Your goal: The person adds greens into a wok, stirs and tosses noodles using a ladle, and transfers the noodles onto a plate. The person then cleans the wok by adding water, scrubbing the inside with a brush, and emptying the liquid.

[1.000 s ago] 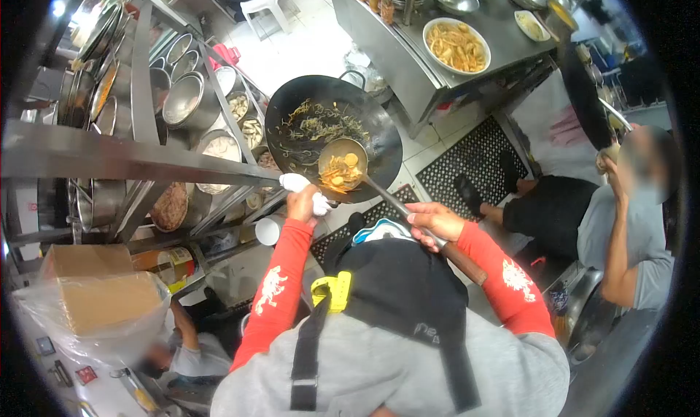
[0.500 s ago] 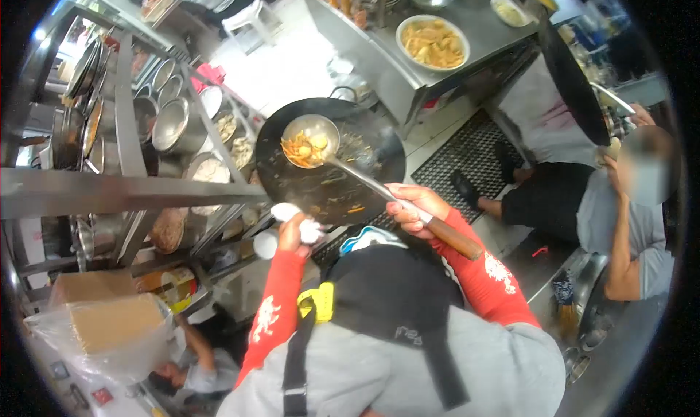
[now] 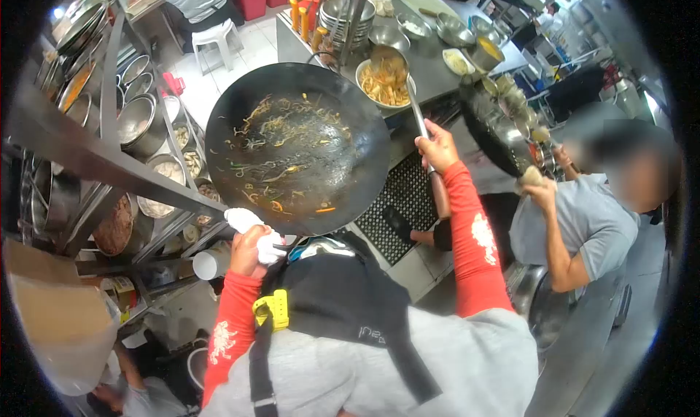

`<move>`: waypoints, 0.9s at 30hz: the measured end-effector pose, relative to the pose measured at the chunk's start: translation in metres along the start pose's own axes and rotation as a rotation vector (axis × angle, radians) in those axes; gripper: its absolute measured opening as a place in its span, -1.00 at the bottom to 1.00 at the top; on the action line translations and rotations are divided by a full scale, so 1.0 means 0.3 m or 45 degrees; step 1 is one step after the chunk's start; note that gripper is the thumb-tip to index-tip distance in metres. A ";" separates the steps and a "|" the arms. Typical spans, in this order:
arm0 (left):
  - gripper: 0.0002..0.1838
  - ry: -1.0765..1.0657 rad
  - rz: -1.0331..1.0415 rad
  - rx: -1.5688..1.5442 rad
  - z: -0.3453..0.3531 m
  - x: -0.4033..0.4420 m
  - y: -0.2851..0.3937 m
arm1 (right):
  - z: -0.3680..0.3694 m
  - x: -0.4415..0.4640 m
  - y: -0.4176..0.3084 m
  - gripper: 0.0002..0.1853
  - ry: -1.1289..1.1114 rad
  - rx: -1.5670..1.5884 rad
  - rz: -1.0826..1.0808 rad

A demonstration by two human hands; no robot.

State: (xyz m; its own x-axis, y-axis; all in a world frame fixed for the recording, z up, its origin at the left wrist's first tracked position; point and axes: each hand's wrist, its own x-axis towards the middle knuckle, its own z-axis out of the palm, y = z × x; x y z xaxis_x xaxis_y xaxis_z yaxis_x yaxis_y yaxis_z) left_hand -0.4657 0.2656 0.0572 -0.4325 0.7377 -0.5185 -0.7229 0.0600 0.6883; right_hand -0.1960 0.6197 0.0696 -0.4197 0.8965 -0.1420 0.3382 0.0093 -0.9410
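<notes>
Clock positions are read from the centre of the wok [image 3: 354, 114], with 12 o'clock at the top of the view. The left hand [image 3: 250, 251], at 7 o'clock, is closed on a white cloth [image 3: 246, 219] at the wok's near edge; any handle beneath is hidden. The right hand [image 3: 437, 146], at 3 o'clock, is closed around the shaft of the ladle [image 3: 417, 114], above its wooden end. The ladle's head is over the white bowl [image 3: 359, 82] at 2 o'clock.

For good handling, the head should be kept inside the bowl's rim and turned by a gradual wrist roll, since a fast tip could spill over the edge. The cloth should cover the whole grip, and the wok should be held steady. Clearance is advisable from the co-worker's pan [image 3: 481, 129] at 3 o'clock.

Containers:
- White bowl: orange-brown food; whether the ladle also holds some cannot be told.
- Wok: scattered thin strands and dark residue.
- Oblong dish [image 3: 445, 55], 2 o'clock: pale contents.
- Metal pot [image 3: 483, 61], just beyond the dish: yellow contents.
- Stacked metal bowls [image 3: 364, 20], between 12 and 1 o'clock.
</notes>
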 end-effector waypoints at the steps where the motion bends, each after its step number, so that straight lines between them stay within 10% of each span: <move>1: -0.91 -0.033 -0.010 -0.006 -0.012 -0.002 0.004 | 0.019 0.012 0.024 -0.30 0.043 -0.057 -0.036; 23: -0.87 -0.177 -0.147 0.101 -0.069 -0.036 0.091 | 0.204 0.013 -0.204 -0.36 0.438 -1.048 -0.363; 27: -0.88 -0.233 -0.092 0.125 -0.073 -0.070 0.110 | 0.230 -0.218 -0.245 -0.41 0.657 -0.759 -0.959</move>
State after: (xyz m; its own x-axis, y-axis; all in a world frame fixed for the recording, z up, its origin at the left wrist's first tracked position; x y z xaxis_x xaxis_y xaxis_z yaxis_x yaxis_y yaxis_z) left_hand -0.4924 0.2373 0.0796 -0.2701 0.8384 -0.4735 -0.6887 0.1755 0.7035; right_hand -0.2515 0.5299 0.1269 -0.3333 0.6476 0.6852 0.5547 0.7224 -0.4129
